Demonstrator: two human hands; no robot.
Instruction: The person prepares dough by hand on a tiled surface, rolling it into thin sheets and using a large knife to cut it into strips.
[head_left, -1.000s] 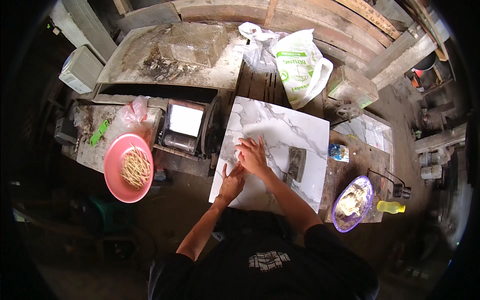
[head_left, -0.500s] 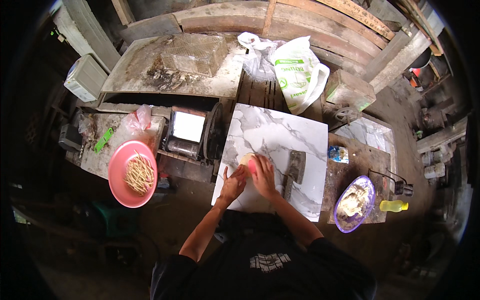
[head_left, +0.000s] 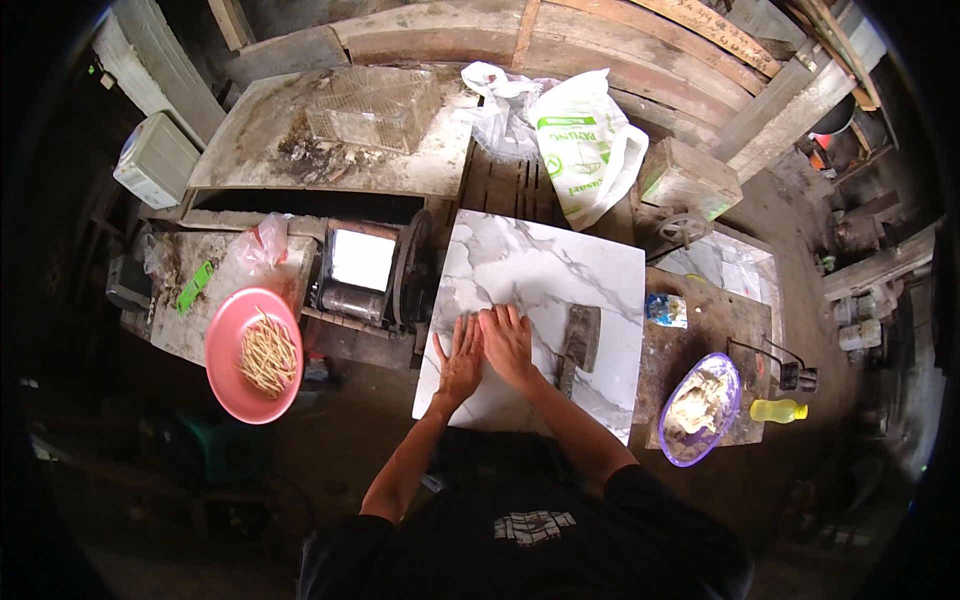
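My left hand [head_left: 462, 360] lies flat and open on a grey-veined white marble-look slab [head_left: 510, 255], thumb spread to the side. Right beside it, my right hand [head_left: 508, 345] rests palm down and open, its fingers slightly bent and touching the left hand's fingers. Whatever may be under the palms is hidden. A broad dark blade [head_left: 583, 338], like a scraper or cleaver with its handle toward me, lies on the slab to the right of my hands. To the right stands a purple oval basin [head_left: 735, 420] with pale dough [head_left: 703, 400] in it.
A pink basin [head_left: 225, 375] of thin dough sticks [head_left: 268, 355] stands at left, near a roller machine [head_left: 365, 270]. White sacks [head_left: 580, 150] and a wire cage [head_left: 370, 108] lie behind. A yellow bottle [head_left: 778, 411] and a blue-white packet [head_left: 666, 310] are at right.
A pale round piece and a pink object at my fingers are no longer visible. My right hand has turned flatter and come closer to my left. The view has shifted slightly.
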